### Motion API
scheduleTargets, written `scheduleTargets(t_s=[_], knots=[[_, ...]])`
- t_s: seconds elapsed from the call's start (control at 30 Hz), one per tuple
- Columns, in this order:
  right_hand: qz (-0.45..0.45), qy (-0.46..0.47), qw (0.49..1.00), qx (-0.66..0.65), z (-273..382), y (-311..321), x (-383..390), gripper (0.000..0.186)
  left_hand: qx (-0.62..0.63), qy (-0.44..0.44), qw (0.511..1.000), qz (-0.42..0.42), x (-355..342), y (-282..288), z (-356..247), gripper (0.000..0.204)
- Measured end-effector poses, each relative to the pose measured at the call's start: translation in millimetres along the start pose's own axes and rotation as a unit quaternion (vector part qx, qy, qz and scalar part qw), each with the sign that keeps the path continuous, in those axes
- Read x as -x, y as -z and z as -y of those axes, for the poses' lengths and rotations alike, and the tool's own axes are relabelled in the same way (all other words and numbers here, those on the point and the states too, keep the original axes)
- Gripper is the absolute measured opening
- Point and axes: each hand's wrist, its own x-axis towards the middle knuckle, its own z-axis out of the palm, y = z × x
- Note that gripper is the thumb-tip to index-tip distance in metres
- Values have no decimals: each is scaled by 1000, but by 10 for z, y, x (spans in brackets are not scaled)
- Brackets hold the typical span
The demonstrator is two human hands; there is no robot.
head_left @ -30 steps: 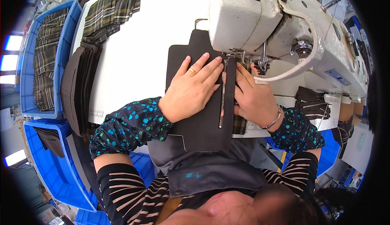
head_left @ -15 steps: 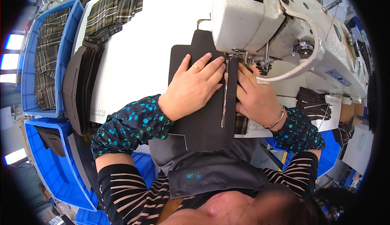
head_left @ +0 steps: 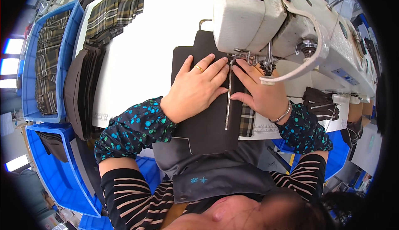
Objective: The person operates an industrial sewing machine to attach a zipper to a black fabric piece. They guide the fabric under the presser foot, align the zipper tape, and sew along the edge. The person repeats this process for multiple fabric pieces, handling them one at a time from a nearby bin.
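Note:
A dark brown fabric panel (head_left: 208, 134) lies under the presser foot (head_left: 239, 57) of a white sewing machine (head_left: 245, 22). A metal-toothed zipper (head_left: 228, 109) runs down the panel toward me. My left hand (head_left: 197, 86) rests flat on the panel left of the zipper, fingers stretched out, thumb near the teeth. On the zipper's right side my right hand (head_left: 264, 91) lies with fingers extended over the cloth, fingertips close to the presser foot. Plaid fabric (head_left: 247, 121) shows from under the panel's right edge. Both hands press down without gripping anything.
Stacked brown panels (head_left: 79, 93) stand at the table's left edge, near plaid pieces (head_left: 114, 12). A blue bin (head_left: 75, 35) holds more plaid fabric; another blue bin (head_left: 62, 184) sits nearer. Dark zipper pieces (head_left: 320, 103) lie at right. The machine's curved white lever (head_left: 320, 51) hangs above my right hand.
My right hand has moved from beside the raised fabric strip onto the cloth, its thumb now near the zipper. The strip along the zipper's right side now lies flat.

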Motion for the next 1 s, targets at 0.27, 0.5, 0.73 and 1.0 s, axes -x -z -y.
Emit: scheduleTargets(t_s=[0.27, 0.5, 0.73, 1.0], knots=[[-69, 6, 998, 8, 25, -31, -44, 73, -20, -2, 1000, 5, -13, -7, 2, 52], [-75, 2, 997, -3, -28, -78, -39, 74, -31, -1, 999, 7, -42, -17, 17, 50], [-80, -1, 997, -5, -44, -115, -40, 73, -9, 4, 1000, -16, -64, -23, 12, 44], [-68, 5, 998, -5, -10, -114, -20, 62, -61, 5, 998, -2, 81, 55, -179, 54]])
